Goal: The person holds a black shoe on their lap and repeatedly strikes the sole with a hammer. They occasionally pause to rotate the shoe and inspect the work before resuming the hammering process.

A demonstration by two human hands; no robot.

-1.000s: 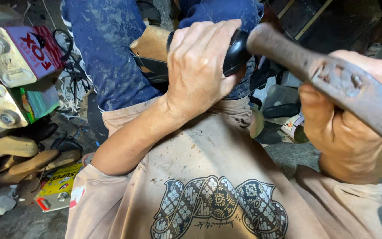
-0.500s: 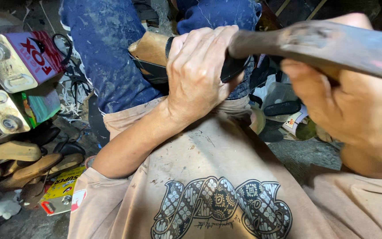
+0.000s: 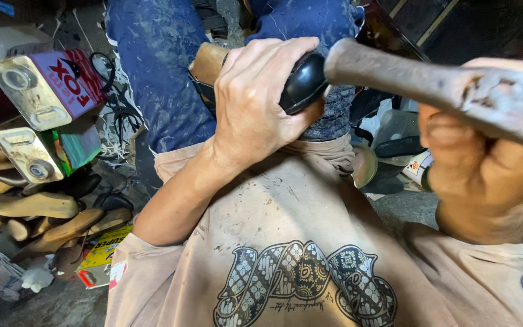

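Observation:
My left hand (image 3: 255,106) clamps a black shoe (image 3: 302,85) with a tan inner part down on my lap, between my blue-jeaned knees. My right hand (image 3: 479,163) is close to the camera and grips a rusty, worn tool, a hammer (image 3: 431,88). Its far end touches the black shoe just right of my left fingers. Most of the shoe is hidden under my left hand.
Two dented metal cans (image 3: 46,88) lie stacked at the left. Below them is a pile of wooden shoe lasts (image 3: 37,209) and a yellow packet (image 3: 101,254). A round metal tin (image 3: 364,165) and clutter sit on the floor at the right.
The hammer has swung from a raised, level position down onto the black shoe. My left hand has kept its grip on the shoe.

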